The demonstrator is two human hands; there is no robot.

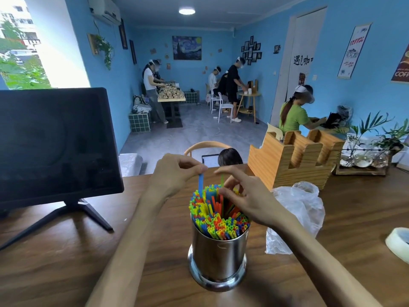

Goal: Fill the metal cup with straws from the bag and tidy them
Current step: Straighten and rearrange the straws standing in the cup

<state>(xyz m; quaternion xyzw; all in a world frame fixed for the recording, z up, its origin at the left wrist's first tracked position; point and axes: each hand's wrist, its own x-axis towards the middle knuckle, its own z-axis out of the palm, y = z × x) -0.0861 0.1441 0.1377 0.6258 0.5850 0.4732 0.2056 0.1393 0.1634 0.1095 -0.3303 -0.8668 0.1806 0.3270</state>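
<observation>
Polished metal cup — cylindrical, flared foot, upright on the wooden counter, nearest the camera. Packed with thin straws in blue, green, yellow and orange; tops uneven, those at the far side standing higher than those at the near rim.

Left hand, above the cup's far-left side: thumb and forefinger pinch the tip of a blue straw raised above the rest. Right hand, over the cup's far-right side: fingers loosely curled among the straw tops, touching them; a green straw rises by the fingertips, grip on it not discernible.

Clear plastic bag — crumpled, right of the cup. Wooden organiser behind the bag. Dark monitor on its stand, left of the cup. Tape roll at far right.
</observation>
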